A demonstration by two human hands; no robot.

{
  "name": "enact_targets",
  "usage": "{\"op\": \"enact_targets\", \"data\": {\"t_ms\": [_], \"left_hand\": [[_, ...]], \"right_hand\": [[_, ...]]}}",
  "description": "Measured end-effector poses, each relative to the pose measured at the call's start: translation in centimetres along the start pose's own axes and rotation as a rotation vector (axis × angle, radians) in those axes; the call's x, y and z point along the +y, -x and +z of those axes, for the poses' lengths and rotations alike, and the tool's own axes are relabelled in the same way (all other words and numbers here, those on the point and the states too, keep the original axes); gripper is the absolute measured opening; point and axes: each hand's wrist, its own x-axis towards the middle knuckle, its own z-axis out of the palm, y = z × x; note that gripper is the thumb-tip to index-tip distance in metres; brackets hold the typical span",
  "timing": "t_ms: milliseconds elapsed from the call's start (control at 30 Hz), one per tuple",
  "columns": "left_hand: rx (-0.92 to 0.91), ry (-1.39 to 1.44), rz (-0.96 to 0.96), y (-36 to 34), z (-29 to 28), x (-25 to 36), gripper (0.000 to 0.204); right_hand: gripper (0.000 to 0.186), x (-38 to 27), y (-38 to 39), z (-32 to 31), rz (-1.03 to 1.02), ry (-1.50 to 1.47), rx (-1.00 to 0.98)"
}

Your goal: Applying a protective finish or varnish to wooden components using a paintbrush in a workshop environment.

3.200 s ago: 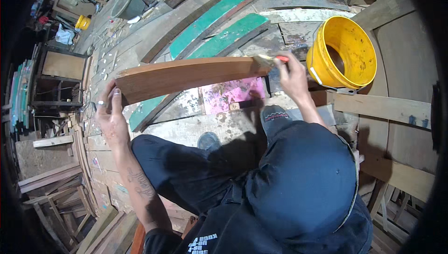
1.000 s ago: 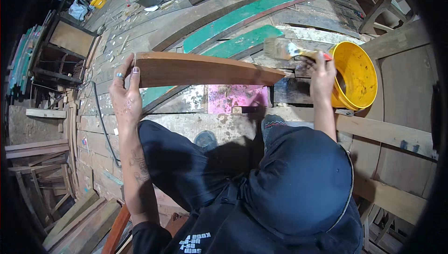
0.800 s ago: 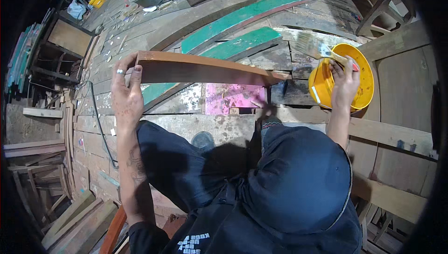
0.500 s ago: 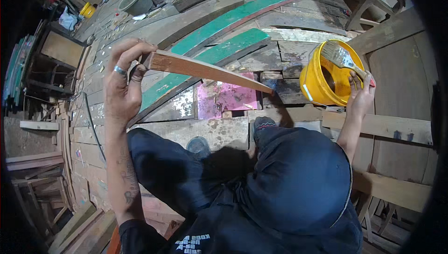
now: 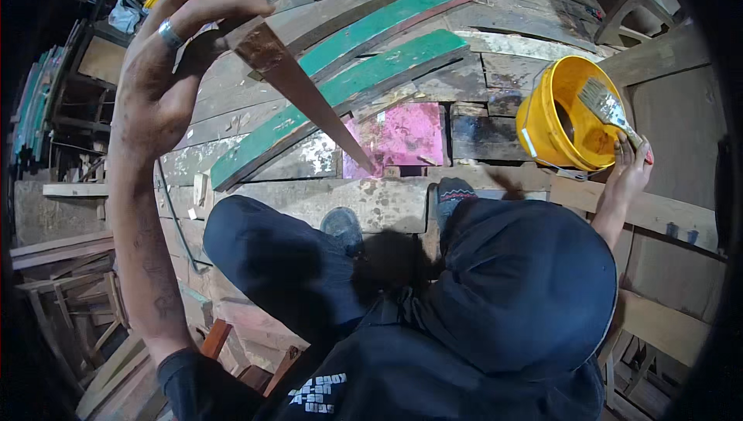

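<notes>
Plank floor (image 5: 294, 200), left hand (image 5: 152, 88) closed on a brown board (image 5: 306, 97), right hand (image 5: 628, 173) (beside a yellow bucket (image 5: 540, 111)) on a paintbrush (image 5: 611, 112).

Woodworking workshop
Identifying features: worn, paint-marked plank floor (image 5: 515, 69); curved timbers (image 5: 406, 17), two of them painted green, laid out across it; cut wood lengths (image 5: 62, 248) piled at the far left; a large wooden panel (image 5: 667, 146) at right; a brown board (image 5: 312, 104) held up; a paintbrush (image 5: 604, 104) held at the mouth of a yellow bucket (image 5: 535, 128).
</notes>
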Motion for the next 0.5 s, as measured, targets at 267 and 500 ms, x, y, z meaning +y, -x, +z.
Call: {"op": "enact_targets", "data": {"t_ms": [267, 500], "left_hand": [[0.226, -0.434, 0.018, 3.3, -0.3, 0.0, 0.031], [0.377, -0.362, -0.284, 4.7, 0.3, -1.1, 0.071]], "right_hand": [[0.035, 2.1, -2.3, -0.4, -0.023, -0.025, -0.056], [0.028, 5.5, -4.9, -0.3, -0.065, 0.532, -0.203]]}}
